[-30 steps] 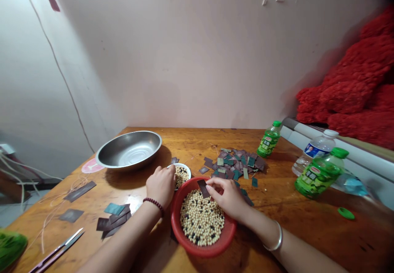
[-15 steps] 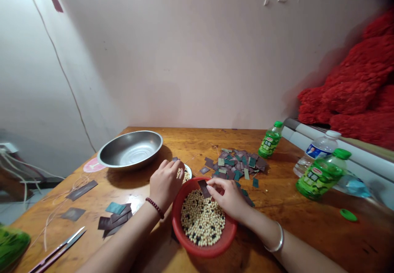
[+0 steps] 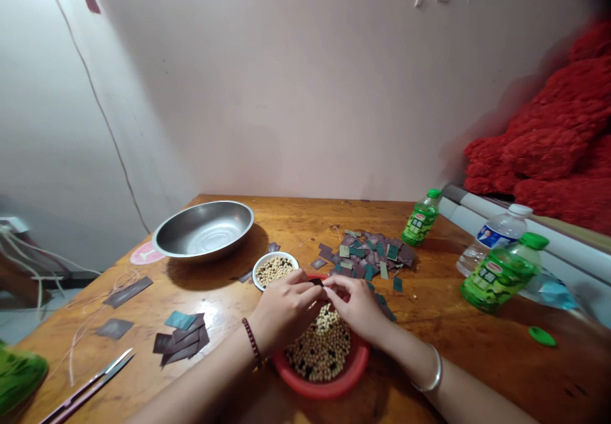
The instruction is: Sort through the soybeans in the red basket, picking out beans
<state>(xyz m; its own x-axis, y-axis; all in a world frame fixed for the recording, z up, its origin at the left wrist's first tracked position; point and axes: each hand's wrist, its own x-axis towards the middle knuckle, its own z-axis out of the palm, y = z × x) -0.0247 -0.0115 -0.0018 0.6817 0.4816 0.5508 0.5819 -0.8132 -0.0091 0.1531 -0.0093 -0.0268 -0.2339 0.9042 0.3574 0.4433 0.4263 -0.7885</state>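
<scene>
Over the back of a red bowl (image 3: 359,361) of pale and black beads, my two hands meet. My right hand (image 3: 356,303) pinches a small dark piece (image 3: 316,282) by its edge. The fingers of my left hand (image 3: 289,306) are bent together at the other side of that piece; what they grip, if anything, is hidden behind them. Just behind my left hand stands a small white bowl (image 3: 275,271) of similar beads. A heap of dark brown and green pieces (image 3: 370,253) lies beyond my right hand.
A steel basin (image 3: 205,230) is at the back left. Cut pieces (image 3: 184,341) and scissors (image 3: 90,386) lie at the left. On the right are green bottles (image 3: 503,271), a clear bottle (image 3: 494,236) and a green cap (image 3: 541,336). Red fluffy material (image 3: 548,144) is piled beyond.
My left hand has moved from the small white bowl, right and toward me, up to the dark piece. The white bowl now shows. My right hand has hardly moved.
</scene>
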